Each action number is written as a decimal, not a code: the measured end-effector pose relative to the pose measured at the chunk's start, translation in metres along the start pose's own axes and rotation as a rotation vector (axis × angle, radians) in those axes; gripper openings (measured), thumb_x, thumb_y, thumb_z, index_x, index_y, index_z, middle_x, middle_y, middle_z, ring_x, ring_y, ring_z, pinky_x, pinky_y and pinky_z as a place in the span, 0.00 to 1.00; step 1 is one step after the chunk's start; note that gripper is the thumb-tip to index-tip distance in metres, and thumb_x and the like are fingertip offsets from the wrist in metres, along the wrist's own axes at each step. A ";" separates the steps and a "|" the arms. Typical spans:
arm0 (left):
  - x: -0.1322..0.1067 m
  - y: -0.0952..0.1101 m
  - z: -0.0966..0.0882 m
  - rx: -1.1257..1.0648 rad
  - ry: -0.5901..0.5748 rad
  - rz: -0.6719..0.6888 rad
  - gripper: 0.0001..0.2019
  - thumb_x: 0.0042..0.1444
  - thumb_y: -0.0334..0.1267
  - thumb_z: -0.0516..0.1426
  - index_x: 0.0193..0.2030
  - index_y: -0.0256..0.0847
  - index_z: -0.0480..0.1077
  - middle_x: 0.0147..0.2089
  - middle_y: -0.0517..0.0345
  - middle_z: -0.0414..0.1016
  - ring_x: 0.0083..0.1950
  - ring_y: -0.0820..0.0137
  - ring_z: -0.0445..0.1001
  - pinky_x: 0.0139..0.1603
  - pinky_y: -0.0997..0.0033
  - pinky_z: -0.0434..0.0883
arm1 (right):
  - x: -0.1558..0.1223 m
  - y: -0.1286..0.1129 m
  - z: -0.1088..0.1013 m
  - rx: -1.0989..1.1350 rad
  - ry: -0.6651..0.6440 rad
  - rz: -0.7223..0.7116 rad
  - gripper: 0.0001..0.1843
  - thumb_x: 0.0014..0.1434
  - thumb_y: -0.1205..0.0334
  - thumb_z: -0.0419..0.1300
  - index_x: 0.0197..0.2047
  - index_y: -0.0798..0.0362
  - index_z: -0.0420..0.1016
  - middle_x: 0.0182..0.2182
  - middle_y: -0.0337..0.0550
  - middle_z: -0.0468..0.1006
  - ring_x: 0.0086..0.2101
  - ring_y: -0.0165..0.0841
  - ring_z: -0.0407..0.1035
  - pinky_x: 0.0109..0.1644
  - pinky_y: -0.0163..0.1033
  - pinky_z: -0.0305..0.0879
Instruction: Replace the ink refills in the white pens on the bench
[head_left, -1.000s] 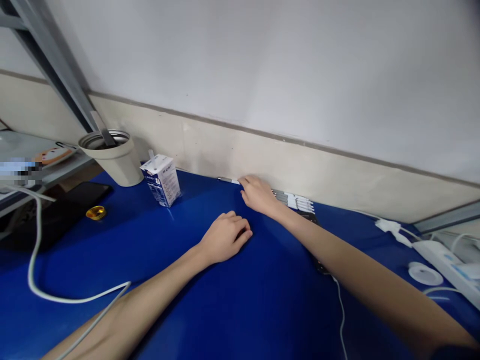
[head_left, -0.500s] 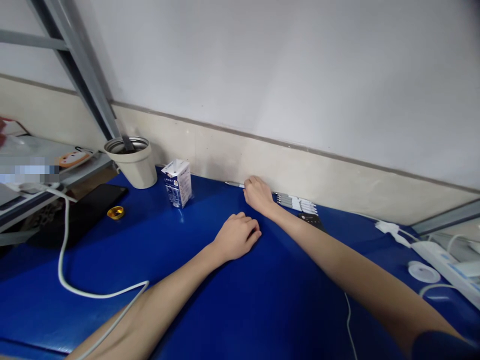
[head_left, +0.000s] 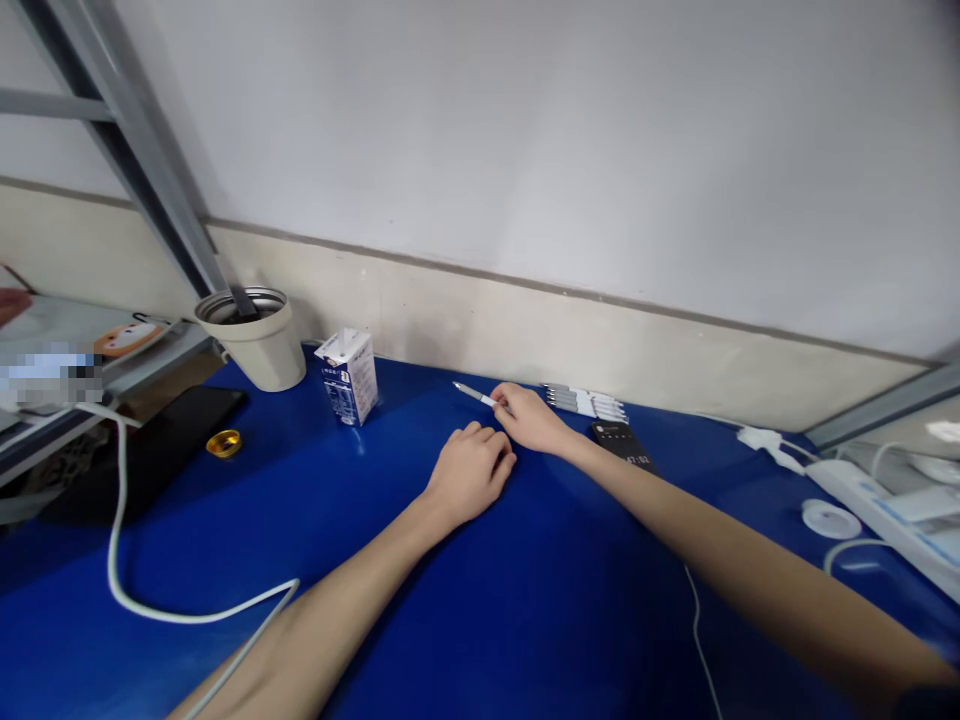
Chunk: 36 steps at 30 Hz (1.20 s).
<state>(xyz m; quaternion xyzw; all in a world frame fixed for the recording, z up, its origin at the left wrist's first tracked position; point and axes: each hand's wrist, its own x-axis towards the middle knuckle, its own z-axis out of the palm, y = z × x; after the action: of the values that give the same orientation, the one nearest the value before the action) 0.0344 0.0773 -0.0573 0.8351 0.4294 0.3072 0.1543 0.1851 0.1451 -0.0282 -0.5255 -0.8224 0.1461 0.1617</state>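
My right hand [head_left: 531, 416] has its thumb and fingers closed on a grey and white pen [head_left: 474, 393], whose pointed end sticks out to the left. Just right of that hand, several similar pens [head_left: 585, 402] lie side by side in a row near the wall. A dark phone [head_left: 619, 440] showing digits is partly hidden behind my right forearm. My left hand [head_left: 471, 470] rests on the blue tabletop [head_left: 525, 600], loosely curled with the thumb a little apart, and holds nothing that I can see.
Left of my hands stand a blue and white carton [head_left: 349, 378] and a cream bucket-shaped cup [head_left: 266, 345], with a gold cap [head_left: 224, 444] nearer me. A white cable [head_left: 120, 540] crosses my left forearm. On the right lie a power strip [head_left: 889, 515] and a white round lid [head_left: 831, 519].
My right hand has drawn the pen away from the wall toward me, and more of the pen shows. My left hand stays on the table. The view has shifted slightly.
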 end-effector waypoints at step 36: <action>0.004 -0.006 -0.009 0.048 -0.111 -0.034 0.10 0.67 0.39 0.46 0.43 0.42 0.67 0.41 0.55 0.69 0.42 0.66 0.69 0.42 0.66 0.67 | -0.082 0.005 0.013 -0.133 0.013 -0.054 0.16 0.69 0.53 0.44 0.38 0.51 0.68 0.28 0.41 0.77 0.26 0.31 0.68 0.29 0.36 0.44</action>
<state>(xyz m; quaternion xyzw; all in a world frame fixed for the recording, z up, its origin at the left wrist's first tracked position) 0.0265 0.0843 -0.0523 0.8470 0.4416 0.2472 0.1630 0.2159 0.0715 -0.0516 -0.5137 -0.8431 0.0833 0.1357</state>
